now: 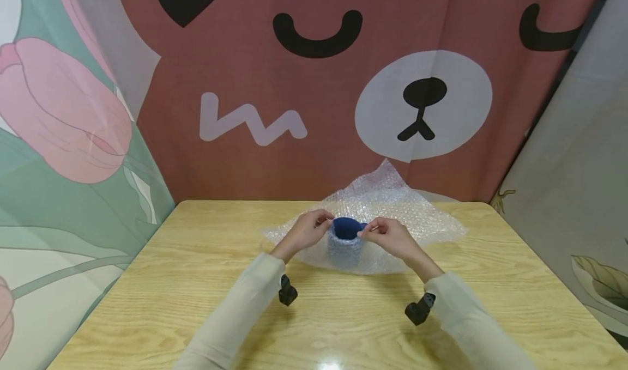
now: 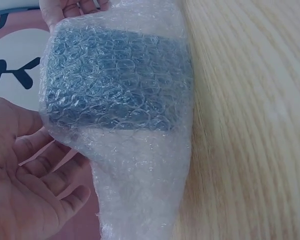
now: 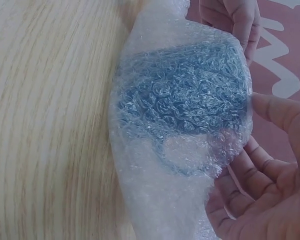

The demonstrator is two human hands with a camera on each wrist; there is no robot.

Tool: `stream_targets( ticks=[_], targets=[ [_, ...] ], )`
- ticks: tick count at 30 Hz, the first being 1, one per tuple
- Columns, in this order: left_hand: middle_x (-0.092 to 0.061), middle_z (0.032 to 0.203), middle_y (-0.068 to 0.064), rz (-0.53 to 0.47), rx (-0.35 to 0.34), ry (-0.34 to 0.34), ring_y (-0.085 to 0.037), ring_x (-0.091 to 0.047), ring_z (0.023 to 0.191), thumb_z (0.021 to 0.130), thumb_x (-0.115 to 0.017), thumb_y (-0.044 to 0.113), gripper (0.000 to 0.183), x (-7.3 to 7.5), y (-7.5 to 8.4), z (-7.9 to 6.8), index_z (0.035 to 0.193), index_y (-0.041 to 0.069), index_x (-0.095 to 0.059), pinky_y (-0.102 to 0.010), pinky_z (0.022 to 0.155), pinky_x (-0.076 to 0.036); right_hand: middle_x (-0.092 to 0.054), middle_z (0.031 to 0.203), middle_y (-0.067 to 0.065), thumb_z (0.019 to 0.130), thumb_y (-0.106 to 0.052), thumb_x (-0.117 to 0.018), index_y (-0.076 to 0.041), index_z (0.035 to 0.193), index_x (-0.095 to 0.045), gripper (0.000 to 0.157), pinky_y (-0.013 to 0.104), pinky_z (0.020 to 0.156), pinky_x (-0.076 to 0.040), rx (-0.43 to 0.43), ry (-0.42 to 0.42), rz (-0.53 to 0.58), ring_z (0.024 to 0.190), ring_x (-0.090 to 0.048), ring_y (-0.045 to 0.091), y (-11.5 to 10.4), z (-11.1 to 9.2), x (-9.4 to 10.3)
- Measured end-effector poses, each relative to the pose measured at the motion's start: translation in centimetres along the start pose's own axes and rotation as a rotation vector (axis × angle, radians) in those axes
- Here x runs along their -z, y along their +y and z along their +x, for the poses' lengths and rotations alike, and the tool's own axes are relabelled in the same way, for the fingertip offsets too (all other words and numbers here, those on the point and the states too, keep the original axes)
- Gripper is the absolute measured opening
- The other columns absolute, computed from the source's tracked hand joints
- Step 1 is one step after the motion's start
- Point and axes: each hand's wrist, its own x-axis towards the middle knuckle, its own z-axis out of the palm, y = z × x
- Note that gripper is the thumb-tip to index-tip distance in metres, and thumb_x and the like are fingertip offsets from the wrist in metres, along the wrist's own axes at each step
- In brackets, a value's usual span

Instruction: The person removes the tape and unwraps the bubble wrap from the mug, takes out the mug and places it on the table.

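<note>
A blue mug (image 1: pixel 347 227) stands upright on the table, its open top facing up and its handle toward the right. Bubble wrap (image 1: pixel 427 217) covers the mug's near side and spreads out behind it. At the rim's left, my left hand (image 1: pixel 309 229) pinches the wrap's upper edge between thumb and fingers. My right hand (image 1: pixel 390 236) pinches the same edge on the right, close to the handle. Through the clear bubbles in the right wrist view, the mug's body (image 3: pixel 185 90) and looped handle show blurred. The left wrist view shows the wrap (image 2: pixel 135 185) hanging below the left fingers.
The wooden table (image 1: pixel 196 304) extends around the wrap. Behind it hangs a curtain (image 1: pixel 245 174) with a printed bear face, and the wrap's far corner rises in front of it. A small black device (image 1: pixel 288 291) sits at the left wrist, another (image 1: pixel 419 309) at the right.
</note>
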Motion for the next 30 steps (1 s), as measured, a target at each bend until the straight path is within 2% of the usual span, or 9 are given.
stream_targets(
  ticks=[7, 16, 17, 22, 30],
  targets=[
    [-0.067, 0.098, -0.010, -0.022, -0.001, 0.003, -0.026, -0.064, 0.087, 0.099, -0.056, 0.011, 0.023, 0.15, 0.04, 0.11, 0.115, -0.001, -0.065, -0.036, 0.076, -0.052, -0.067, 0.086, 0.006, 0.085, -0.032, -0.076, -0.005, 0.098, -0.064, 0.032, 0.035, 0.071, -0.047, 0.001, 0.030, 0.061, 0.085, -0.062, 0.025, -0.03, 0.00, -0.24],
    [-0.064, 0.091, -0.008, -0.061, 0.031, 0.011, -0.022, -0.060, 0.083, 0.097, -0.058, 0.011, 0.023, 0.05, -0.09, 0.25, 0.116, 0.001, -0.065, -0.032, 0.070, -0.050, -0.066, 0.090, 0.009, 0.088, -0.024, -0.074, 0.000, 0.104, -0.059, 0.032, 0.036, 0.072, -0.046, 0.049, -0.009, 0.115, 0.085, -0.061, 0.020, -0.59, -0.29, -0.06],
    [-0.064, 0.091, -0.007, -0.064, 0.033, 0.008, -0.021, -0.060, 0.082, 0.097, -0.058, 0.010, 0.022, 0.07, -0.05, 0.25, 0.115, 0.001, -0.065, -0.032, 0.070, -0.050, -0.065, 0.091, 0.009, 0.088, -0.025, -0.074, -0.001, 0.104, -0.060, 0.032, 0.037, 0.073, -0.047, 0.055, -0.013, 0.117, 0.085, -0.060, 0.021, -0.14, -0.06, -0.11],
    [-0.062, 0.090, -0.005, -0.087, 0.055, -0.001, -0.018, -0.058, 0.081, 0.098, -0.058, 0.011, 0.014, 0.16, 0.16, 0.15, 0.108, 0.005, -0.066, -0.031, 0.067, -0.049, -0.064, 0.091, 0.010, 0.089, -0.019, -0.072, 0.001, 0.102, -0.062, 0.025, 0.044, 0.076, -0.047, 0.098, -0.041, 0.136, 0.085, -0.058, 0.026, -0.01, 0.02, -0.16],
    [-0.064, 0.088, -0.002, -0.105, 0.051, 0.012, -0.012, -0.054, 0.074, 0.098, -0.058, 0.012, 0.011, 0.12, 0.08, 0.23, 0.097, 0.005, -0.067, -0.028, 0.065, -0.046, -0.066, 0.091, 0.008, 0.090, -0.013, -0.070, 0.003, 0.102, -0.068, 0.020, 0.043, 0.082, -0.051, 0.123, -0.058, 0.139, 0.087, -0.061, 0.027, 0.15, 0.22, -0.08]
  ],
)
